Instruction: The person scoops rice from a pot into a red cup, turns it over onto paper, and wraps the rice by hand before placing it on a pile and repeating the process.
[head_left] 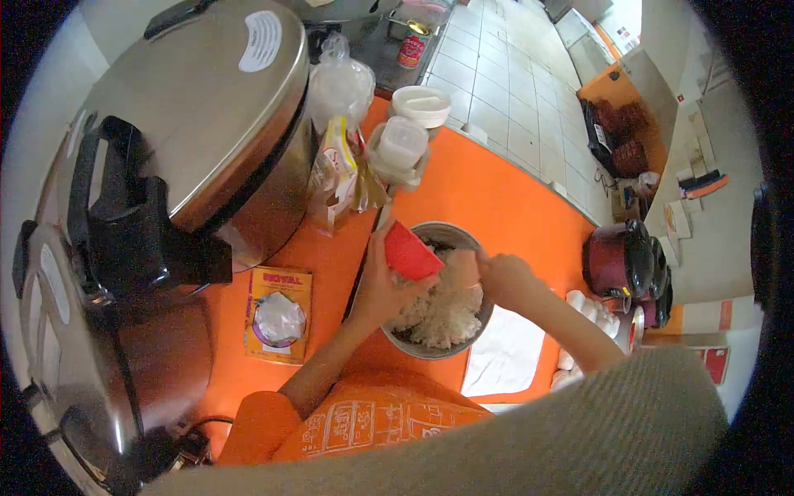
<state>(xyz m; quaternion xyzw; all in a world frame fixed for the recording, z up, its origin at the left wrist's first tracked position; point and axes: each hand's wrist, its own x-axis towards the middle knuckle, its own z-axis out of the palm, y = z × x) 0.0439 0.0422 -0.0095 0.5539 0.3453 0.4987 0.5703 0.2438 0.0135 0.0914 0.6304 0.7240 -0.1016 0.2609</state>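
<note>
From where I stand, this is a kitchen, and it looks like a working one. Two big steel cookers (240, 91) with black handles crowd one side of the orange table (471, 178). A bowl (486, 318) of rice (442, 310) sits in the middle, near plastic tubs (420, 106) and a food packet (335, 169). Dark red pots (610, 260) stand at the far side, and white tiles (513, 99) run beyond the table's edge.

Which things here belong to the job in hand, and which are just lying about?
In use: red cup in left hand; peach-coloured utensil in right hand; rice; metal bowl.

Apparently just lying about: drink can; knotted plastic bag; white sheet.
</note>
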